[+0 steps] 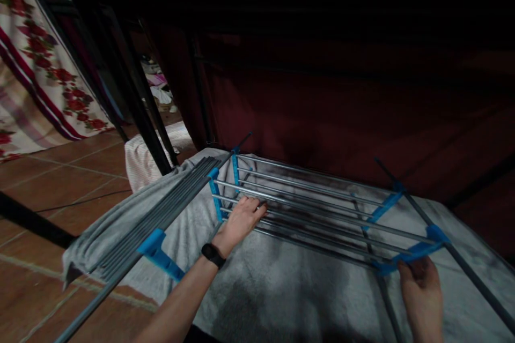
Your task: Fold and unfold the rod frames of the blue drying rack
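Left hand (241, 220) lies flat, open, steadying the drying rack (314, 203) rods; right hand (420, 278) closes on its blue bracket (414, 253).

Narrow gaps between rack rods (306, 198); open grey blanket (281, 289) nearer the body

Dim room. Terracotta tile floor (60, 171) left of dark red curtain (322, 118); floral cloth (44, 64) hanging far left; black frame legs (137, 102) between.
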Action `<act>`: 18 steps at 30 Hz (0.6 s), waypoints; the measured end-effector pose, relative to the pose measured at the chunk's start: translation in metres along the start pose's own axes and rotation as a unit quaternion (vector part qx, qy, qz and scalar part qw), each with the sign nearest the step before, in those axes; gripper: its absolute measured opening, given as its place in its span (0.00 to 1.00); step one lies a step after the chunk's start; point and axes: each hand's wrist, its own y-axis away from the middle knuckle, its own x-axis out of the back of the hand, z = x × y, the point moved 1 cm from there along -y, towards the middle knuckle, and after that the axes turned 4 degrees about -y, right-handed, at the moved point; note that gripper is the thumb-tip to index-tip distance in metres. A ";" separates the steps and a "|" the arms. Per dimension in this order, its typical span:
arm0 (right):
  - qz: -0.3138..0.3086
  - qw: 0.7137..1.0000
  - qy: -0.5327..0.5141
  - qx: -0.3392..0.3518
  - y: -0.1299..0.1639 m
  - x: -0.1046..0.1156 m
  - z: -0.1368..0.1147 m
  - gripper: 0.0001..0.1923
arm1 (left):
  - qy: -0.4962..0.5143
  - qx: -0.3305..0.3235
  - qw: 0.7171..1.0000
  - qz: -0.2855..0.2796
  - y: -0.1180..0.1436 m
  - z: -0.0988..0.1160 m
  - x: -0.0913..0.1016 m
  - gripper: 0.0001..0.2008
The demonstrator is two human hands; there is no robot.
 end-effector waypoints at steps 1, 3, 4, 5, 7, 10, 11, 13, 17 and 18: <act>-0.003 1.000 0.002 -0.001 0.000 0.000 -0.001 0.37 | -0.001 0.003 1.000 0.002 0.000 0.001 0.000 0.12; -0.010 1.000 0.009 -0.002 0.001 0.000 -0.005 0.36 | 0.001 0.011 1.000 0.004 0.002 0.003 0.000 0.12; -0.011 1.000 0.012 -0.001 0.001 0.000 -0.007 0.35 | 0.003 0.015 1.000 0.006 0.002 0.004 0.000 0.12; -0.010 1.000 0.014 0.000 0.002 0.000 -0.010 0.35 | 0.006 0.017 1.000 0.007 0.003 0.005 0.000 0.12; 0.001 1.000 0.023 -0.001 0.004 0.000 -0.015 0.34 | 0.011 0.020 1.000 0.009 0.003 0.005 0.000 0.12; 0.018 0.999 0.045 -0.001 0.006 0.000 -0.020 0.34 | 0.016 0.024 0.999 0.016 0.002 0.006 0.001 0.12; 0.018 0.999 0.047 0.000 0.006 0.000 -0.021 0.33 | 0.017 0.027 0.999 0.018 0.001 0.007 0.002 0.13; 0.012 0.999 0.039 0.005 0.006 0.000 -0.021 0.33 | 0.023 0.034 0.999 0.021 0.000 0.007 0.002 0.13; 0.004 1.000 0.024 0.010 0.006 0.000 -0.019 0.35 | 0.026 0.037 0.999 0.031 0.000 0.009 -0.003 0.13; 0.001 1.000 0.028 0.007 0.005 0.000 -0.019 0.35 | 0.022 0.035 0.999 0.035 0.001 0.009 -0.005 0.13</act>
